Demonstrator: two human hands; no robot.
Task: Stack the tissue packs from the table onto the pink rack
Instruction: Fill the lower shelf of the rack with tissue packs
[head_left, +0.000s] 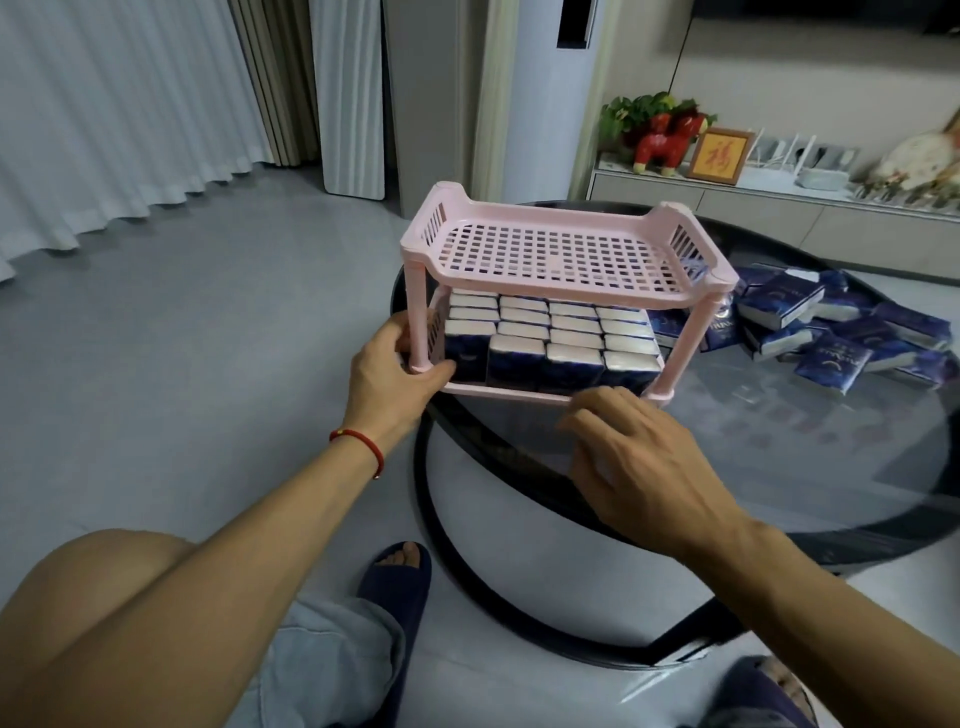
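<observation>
Pink and slotted, the two-tier rack (561, 260) stands at the table's (779, 467) left edge, its top shelf bare. Its lower shelf holds rows of tissue packs (550, 338) standing upright, close together. The left hand (400, 379) grips the rack's near-left leg, fingers (402, 332) curled round the post. The right hand (639, 457) hovers above the glass just in front of the rack's lower shelf, fingers loosely bent and a little apart, holding nothing visible. More tissue packs, the loose pile (841, 332), lie jumbled toward the table's right edge, beside the rack.
</observation>
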